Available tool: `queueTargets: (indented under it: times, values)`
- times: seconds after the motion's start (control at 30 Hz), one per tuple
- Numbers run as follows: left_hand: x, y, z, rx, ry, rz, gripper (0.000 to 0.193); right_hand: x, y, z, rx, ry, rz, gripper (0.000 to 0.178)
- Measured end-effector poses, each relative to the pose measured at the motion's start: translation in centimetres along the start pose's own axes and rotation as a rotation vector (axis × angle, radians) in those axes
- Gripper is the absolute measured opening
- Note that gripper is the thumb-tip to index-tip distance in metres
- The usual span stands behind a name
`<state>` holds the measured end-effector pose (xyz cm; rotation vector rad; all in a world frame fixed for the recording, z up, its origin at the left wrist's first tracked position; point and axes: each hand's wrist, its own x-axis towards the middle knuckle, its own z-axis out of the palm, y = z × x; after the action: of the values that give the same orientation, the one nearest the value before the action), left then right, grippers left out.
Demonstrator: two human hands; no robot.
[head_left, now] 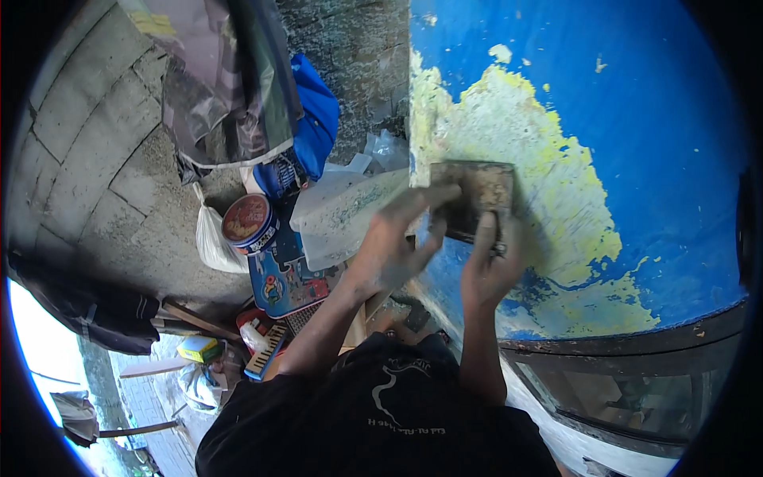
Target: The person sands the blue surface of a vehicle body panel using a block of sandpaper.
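Both my hands press a dirty rectangular sanding pad (pixel 475 191) flat against a blue painted panel (pixel 660 127). My left hand (pixel 397 242) has its fingers stretched over the pad's left edge. My right hand (pixel 489 266) grips the pad's lower edge from below. Under and around the pad lies a wide patch of pale yellow filler (pixel 548 159) where the blue paint is rubbed away. My hands are dusty and grey.
A round tin with a red lid (pixel 248 221), a white plastic bag (pixel 213 238), a clear plastic sheet (pixel 342 211) and blue cloth (pixel 314 119) sit left of the panel. Clutter of boxes and tools (pixel 266 334) lies below. A black rubber-edged window (pixel 628 389) runs at lower right.
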<state>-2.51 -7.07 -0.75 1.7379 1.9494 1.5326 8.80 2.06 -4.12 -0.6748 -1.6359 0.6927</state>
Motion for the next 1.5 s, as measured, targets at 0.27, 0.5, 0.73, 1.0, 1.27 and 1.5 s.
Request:
queueTargets:
  times: [0.27, 0.5, 0.73, 1.0, 1.27, 1.5]
  values:
    - [1.1, -3.8, 3.8, -0.074, 0.227, -0.164, 0.023, 0.9, -0.7, 1.3, 0.179, -0.314, -0.053, 0.017]
    - [0.5, -9.5, 1.7, 0.461, -0.068, -0.209, 0.022, 1.6, -1.3, -3.0, 0.227, -0.468, 0.17, 0.024]
    - [-2.2, -11.3, 3.0, 0.398, -0.223, 0.097, 0.038, 2.2, 0.8, 0.3, 0.126, -1.025, 0.098, 0.029]
    - [-3.5, -10.2, 0.9, -0.444, -0.17, -0.244, 0.027, 1.4, -0.4, 0.3, 0.088, -0.99, 0.139, 0.033]
    - [0.4, -2.2, 1.7, 0.035, 0.342, 0.178, 0.021, 1.4, -2.2, -1.8, 0.183, -0.035, -0.136, 0.015]
    - [2.8, 0.7, 3.7, 0.067, 0.084, 0.471, 0.074, 4.7, -1.0, 0.1, 0.154, 0.198, -0.26, 0.021]
